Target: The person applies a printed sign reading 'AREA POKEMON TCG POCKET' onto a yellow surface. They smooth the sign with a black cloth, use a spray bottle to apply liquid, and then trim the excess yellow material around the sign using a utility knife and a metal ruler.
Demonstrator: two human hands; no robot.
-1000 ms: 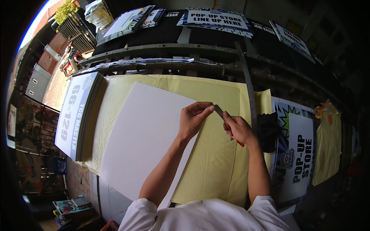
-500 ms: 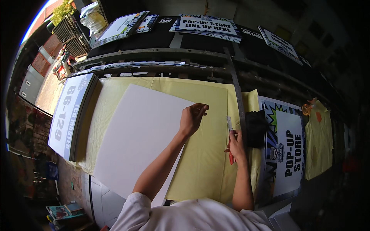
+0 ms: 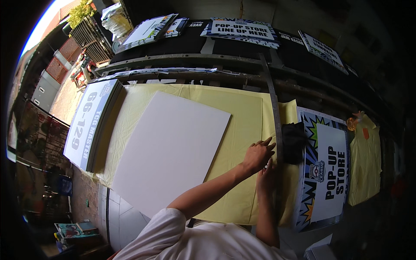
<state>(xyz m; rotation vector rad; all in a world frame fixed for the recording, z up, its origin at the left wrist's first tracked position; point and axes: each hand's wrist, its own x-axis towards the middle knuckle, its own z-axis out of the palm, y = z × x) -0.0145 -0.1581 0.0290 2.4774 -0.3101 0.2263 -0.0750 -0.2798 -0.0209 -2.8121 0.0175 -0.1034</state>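
My left hand reaches across to the right, its fingers stretched out and a little apart beside a long metal straightedge. Just below it is my right hand, closed and partly covered by the left. Only a pale bit shows between the two hands; the rest of the utility knife seen in my right hand earlier is hidden. Left of both hands a large blank white board lies at a slant on the yellow sheet. A black cloth-like bundle is just right of the straightedge.
A stack of printed signs stands at the left end of the table. To the right lie a printed board and a yellow-wrapped package. More printed signs rest on the black surface behind the metal rails.
My left hand has left the white board's right edge and moved right and nearer, beside my right hand. The red-handled utility knife has gone out of sight. The whole view has shifted slightly.
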